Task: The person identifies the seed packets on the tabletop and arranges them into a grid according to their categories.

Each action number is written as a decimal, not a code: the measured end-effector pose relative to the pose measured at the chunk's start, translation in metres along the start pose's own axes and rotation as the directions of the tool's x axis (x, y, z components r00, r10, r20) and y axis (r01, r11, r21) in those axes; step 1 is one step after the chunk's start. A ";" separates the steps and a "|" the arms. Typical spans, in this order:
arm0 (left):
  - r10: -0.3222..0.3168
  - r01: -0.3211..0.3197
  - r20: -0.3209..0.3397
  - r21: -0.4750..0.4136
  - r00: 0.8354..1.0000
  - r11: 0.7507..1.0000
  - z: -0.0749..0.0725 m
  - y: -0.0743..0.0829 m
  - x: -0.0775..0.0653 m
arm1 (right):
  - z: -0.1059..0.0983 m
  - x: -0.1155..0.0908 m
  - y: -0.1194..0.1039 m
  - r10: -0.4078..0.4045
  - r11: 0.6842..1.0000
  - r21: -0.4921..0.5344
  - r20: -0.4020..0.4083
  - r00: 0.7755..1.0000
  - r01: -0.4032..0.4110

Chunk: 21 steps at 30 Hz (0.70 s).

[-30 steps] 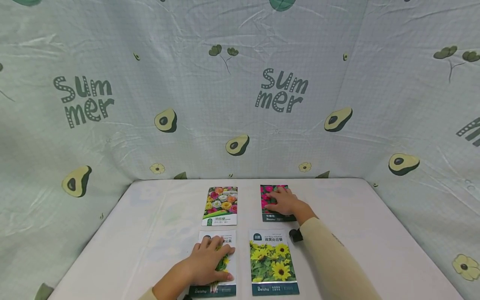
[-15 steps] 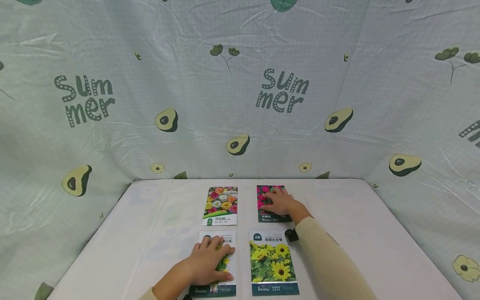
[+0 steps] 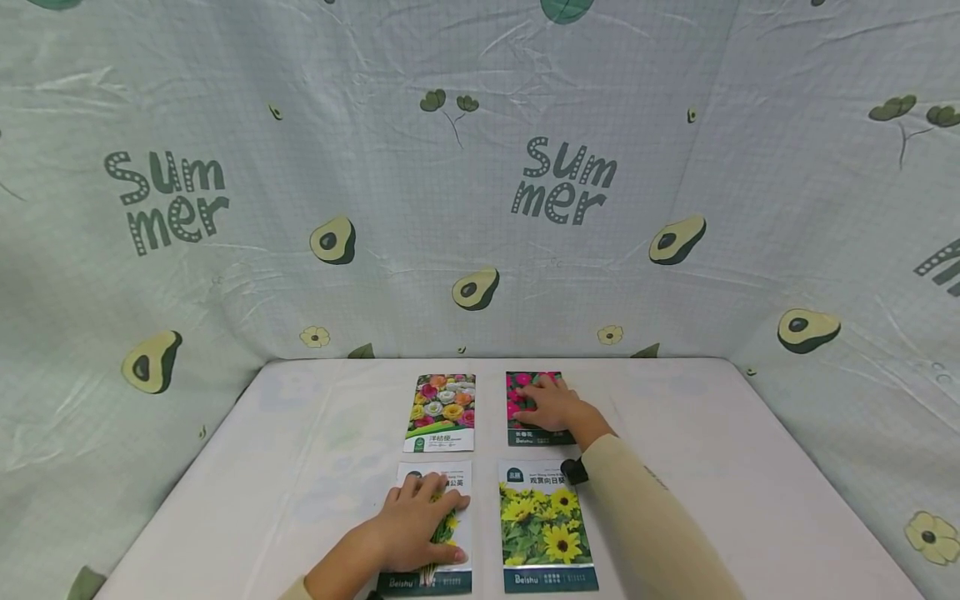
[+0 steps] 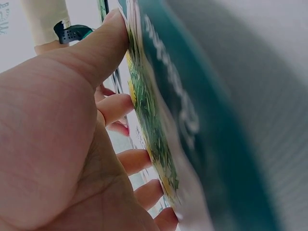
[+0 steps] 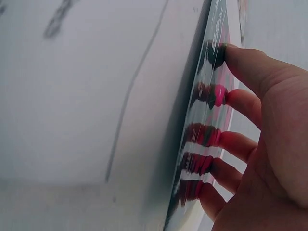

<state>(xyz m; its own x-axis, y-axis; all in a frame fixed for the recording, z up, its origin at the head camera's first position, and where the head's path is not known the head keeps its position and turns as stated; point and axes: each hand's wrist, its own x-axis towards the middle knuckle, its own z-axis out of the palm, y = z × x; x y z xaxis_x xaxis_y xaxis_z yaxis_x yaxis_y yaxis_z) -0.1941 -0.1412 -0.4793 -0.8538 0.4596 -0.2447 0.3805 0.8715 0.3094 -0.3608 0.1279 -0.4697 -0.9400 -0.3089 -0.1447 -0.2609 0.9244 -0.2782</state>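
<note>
My left hand [image 3: 420, 521] rests on a white seed packet [image 3: 453, 581] with a green lower band, at the front left of the table in the head view. Its fingers are spread over the packet; in the left wrist view the fingertips touch the printed face. At the back right lies a seed packet with pink flowers [image 3: 516, 408]. My right hand [image 3: 551, 404] presses on it with spread fingertips, covering its right part. The right wrist view shows all the fingertips [image 5: 231, 139] on its glossy surface [image 5: 199, 108].
A seed packet with yellow sunflowers [image 3: 547, 525] lies at the front right, under the right wrist's side. Behind the left hand lies a packet with multicoloured rose-like flowers [image 3: 441, 408]. All lie on a white-covered table [image 3: 300, 467] before a patterned cloth backdrop [image 3: 405, 183].
My right hand has slid the pink-flower packet to the left, nearer the rose-like packet. The left hand and the other packets have stayed in place.
</note>
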 end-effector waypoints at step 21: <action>0.002 -0.002 -0.002 0.009 1.000 1.000 0.003 -0.001 0.001 | 0.006 0.003 -0.010 0.029 1.000 0.001 -0.007 1.000 -0.029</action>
<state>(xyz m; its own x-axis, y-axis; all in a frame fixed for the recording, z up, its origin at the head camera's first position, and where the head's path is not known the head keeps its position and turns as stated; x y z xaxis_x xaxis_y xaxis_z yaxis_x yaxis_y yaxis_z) -0.1947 -0.1414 -0.4828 -0.8537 0.4608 -0.2426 0.3849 0.8722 0.3019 -0.3593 0.1165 -0.4726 -0.9487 -0.2804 -0.1461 -0.2334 0.9327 -0.2749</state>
